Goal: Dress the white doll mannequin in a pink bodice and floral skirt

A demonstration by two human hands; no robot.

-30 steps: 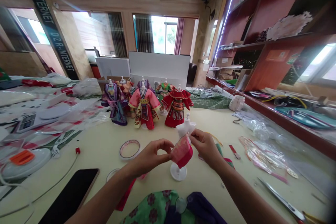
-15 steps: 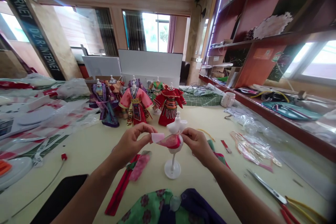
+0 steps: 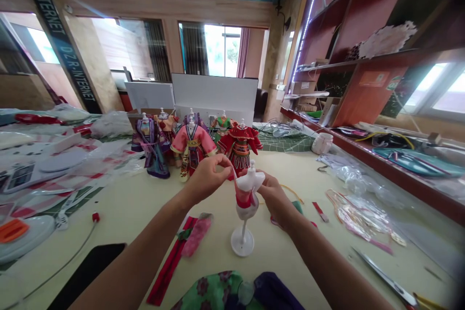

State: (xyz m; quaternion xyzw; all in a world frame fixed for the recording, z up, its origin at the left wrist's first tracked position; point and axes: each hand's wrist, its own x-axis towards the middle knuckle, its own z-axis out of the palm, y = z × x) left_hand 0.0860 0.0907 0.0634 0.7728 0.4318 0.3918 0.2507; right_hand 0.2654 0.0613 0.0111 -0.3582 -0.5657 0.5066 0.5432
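A small white dress form (image 3: 251, 183) stands upright on its round base in front of me. A pink and red fabric strip (image 3: 243, 197) lies around its waist. My left hand (image 3: 214, 172) is at the form's left side, thumb and fingertips pinched on the strip's pale end. On the other side, my right hand (image 3: 273, 196) is closed against the form's back; its fingertips are partly hidden behind the torso. Left of the base lie a red ribbon (image 3: 169, 264) and a pink fabric piece (image 3: 197, 236). Green and purple cloth (image 3: 214, 288) lies nearest me.
Several dressed miniature forms, one in a pink robe (image 3: 192, 143), stand behind my hands. Scissors (image 3: 385, 278) and a plastic bag (image 3: 363, 215) lie to the right. A black flat object (image 3: 89, 276) and a cable (image 3: 82, 247) lie at left.
My left hand has moved right, towards the form, bringing the strip's stretched-out end in against the torso. My right hand has shifted behind the form. The view has moved slightly.
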